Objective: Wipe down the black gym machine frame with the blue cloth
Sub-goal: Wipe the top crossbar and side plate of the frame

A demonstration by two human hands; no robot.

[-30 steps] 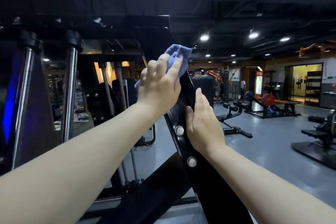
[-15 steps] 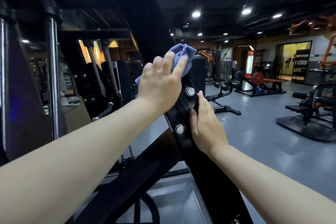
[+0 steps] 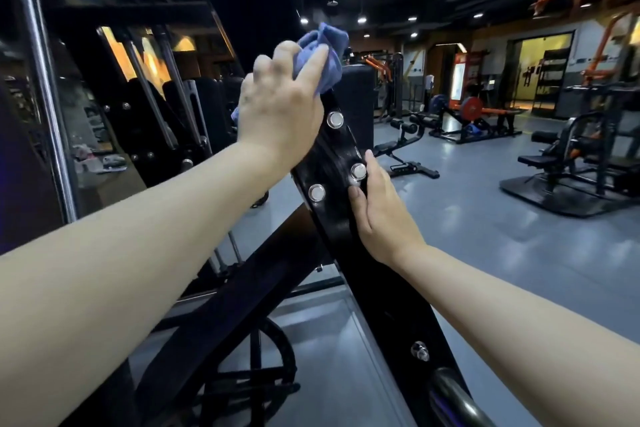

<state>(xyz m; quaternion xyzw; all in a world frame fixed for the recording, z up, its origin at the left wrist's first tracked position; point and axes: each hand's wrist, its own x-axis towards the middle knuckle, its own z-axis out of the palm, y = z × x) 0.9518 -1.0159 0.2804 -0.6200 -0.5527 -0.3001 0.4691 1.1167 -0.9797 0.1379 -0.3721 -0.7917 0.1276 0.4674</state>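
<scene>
Wiping looks roughly halfway: left hand has fingers curled round the blue cloth, pressing it high on the black frame above 3 bolts. Right hand braces the edge, fingers fairly straight. The lower bar probably isn't done yet.

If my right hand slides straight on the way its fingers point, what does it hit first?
Probably the silver bolt just ahead of the right hand on the frame. Further up are the left hand and the cloth, though depth is unclear.
</scene>
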